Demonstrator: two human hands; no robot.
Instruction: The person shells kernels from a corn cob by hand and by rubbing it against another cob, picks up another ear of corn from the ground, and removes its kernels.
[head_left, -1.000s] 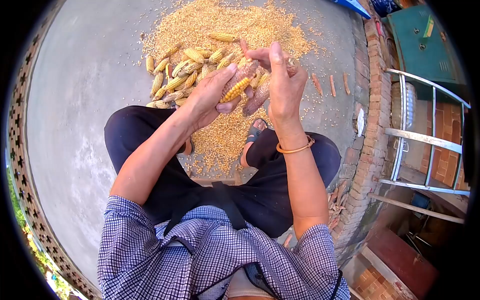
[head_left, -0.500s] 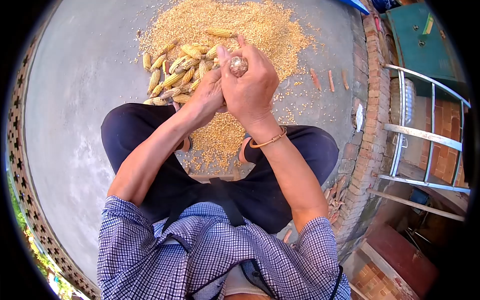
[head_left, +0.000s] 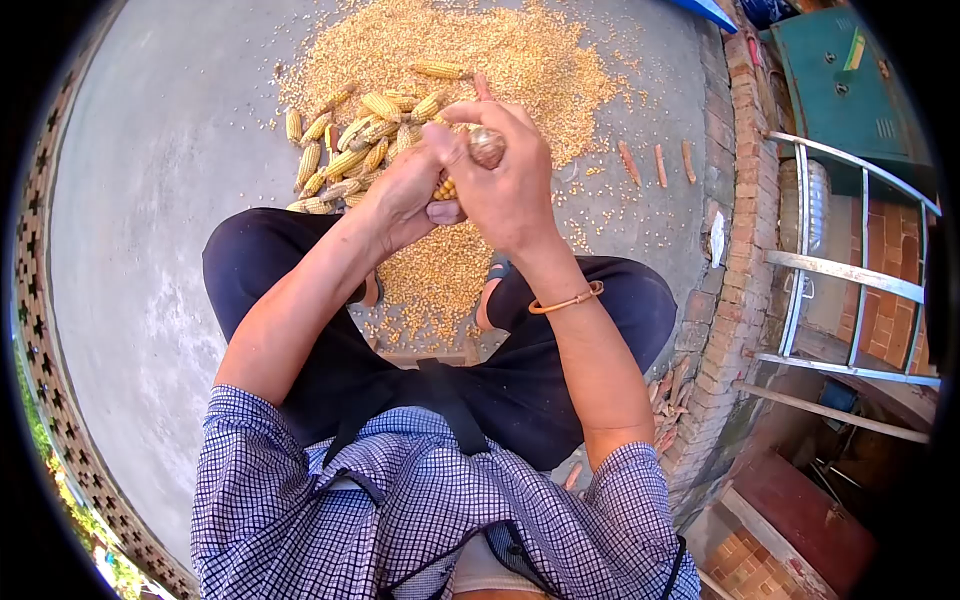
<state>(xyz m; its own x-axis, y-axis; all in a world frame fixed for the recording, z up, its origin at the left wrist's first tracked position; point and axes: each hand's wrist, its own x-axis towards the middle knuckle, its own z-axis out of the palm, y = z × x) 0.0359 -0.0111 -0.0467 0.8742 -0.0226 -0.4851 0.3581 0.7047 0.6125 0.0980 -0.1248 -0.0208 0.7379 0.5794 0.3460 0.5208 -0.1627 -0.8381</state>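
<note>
Concrete floor (head_left: 140, 260) sweeps toward nine o'clock, brick edging (head_left: 745, 220) at three; at twelve, left hand (head_left: 408, 190) clamps a corn ear (head_left: 445, 189), right hand (head_left: 515, 185) curls tight round a cob (head_left: 487, 148)!

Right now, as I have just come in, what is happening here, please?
A person is working with both bare hands. The left hand holds a mostly hidden yellow corn ear; the right hand grips a cob close by it. Beyond them, more ears lie heaped by loose kernels spread over the floor.
</note>
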